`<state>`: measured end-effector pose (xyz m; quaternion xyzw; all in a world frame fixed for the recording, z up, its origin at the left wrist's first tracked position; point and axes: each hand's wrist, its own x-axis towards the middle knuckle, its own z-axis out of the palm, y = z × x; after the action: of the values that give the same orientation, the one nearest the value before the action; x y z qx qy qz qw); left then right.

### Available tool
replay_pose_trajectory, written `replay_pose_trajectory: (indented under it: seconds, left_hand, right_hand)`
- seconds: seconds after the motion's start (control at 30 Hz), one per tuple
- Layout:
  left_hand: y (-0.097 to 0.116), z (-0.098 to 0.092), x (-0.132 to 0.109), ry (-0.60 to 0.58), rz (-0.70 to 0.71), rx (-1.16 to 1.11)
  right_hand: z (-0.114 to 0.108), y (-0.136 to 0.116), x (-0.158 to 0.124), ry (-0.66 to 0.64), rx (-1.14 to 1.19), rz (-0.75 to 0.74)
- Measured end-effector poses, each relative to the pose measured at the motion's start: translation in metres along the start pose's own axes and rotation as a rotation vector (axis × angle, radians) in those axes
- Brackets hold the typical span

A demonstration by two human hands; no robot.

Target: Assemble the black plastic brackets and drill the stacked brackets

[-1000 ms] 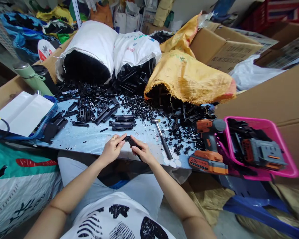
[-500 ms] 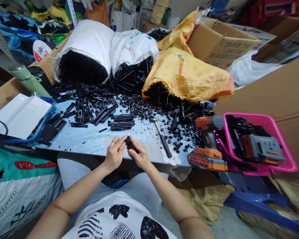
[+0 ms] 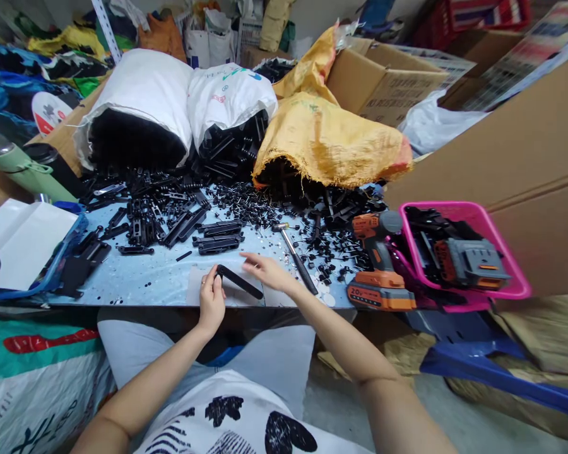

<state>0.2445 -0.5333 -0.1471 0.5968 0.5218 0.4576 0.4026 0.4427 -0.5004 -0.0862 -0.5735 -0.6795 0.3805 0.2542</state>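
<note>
A long, narrow black plastic part (image 3: 240,282) slants above the table's front edge, one end pinched between the thumb and fingers of my left hand (image 3: 212,301). My right hand (image 3: 265,271) is off the part, just to its upper right, with fingers stretched out and nothing seen in them. Beyond my hands lie several similar black bars (image 3: 219,236) in a small stack. A hammer (image 3: 295,258) with a black handle rests on the table to the right of my right hand.
Heaps of small black parts (image 3: 246,205) spread before two white sacks (image 3: 144,88) and a yellow sack (image 3: 326,139). An orange cordless drill (image 3: 378,265) stands at right beside a pink basket (image 3: 506,252). At left are a blue tray (image 3: 73,252) and a green bottle (image 3: 21,167).
My right hand has let go of the black part and moved right, its fingers opening. The part now shows lengthwise in my left hand. The whole view has shifted.
</note>
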Motion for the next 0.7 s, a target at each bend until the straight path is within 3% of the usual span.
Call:
replay_pose_trajectory:
  seconds: [0.07, 0.2, 0.37, 0.47, 0.53, 0.6, 0.7]
  left_hand:
    - [0.006, 0.0, 0.003, 0.055, -0.024, -0.031]
    - [0.012, -0.002, 0.009, 0.114, -0.002, -0.022]
    - [0.005, 0.0, 0.011, 0.159, -0.054, -0.031]
    - [-0.003, 0.0, 0.007, 0.114, -0.163, -0.073]
    - [-0.006, -0.005, 0.004, 0.089, -0.146, 0.03]
    - [-0.005, -0.013, 0.002, 0.07, 0.004, 0.268]
    - [0.001, -0.023, 0.01, -0.137, 0.319, 0.625]
  right_hand:
    - [0.021, -0.013, -0.004, -0.086, 0.059, -0.092]
    - [0.056, -0.021, -0.004, -0.044, 0.157, -0.141]
    - [0.068, -0.016, 0.006, -0.043, 0.158, -0.131]
    - [0.034, -0.002, 0.023, 0.007, 0.018, -0.055]
    - [-0.01, 0.017, 0.037, 0.223, -0.201, 0.115]
    - [-0.06, 0.042, 0.049, 0.551, -0.506, 0.419]
    - [-0.118, 0.076, 0.054, 0.648, -0.595, 0.656]
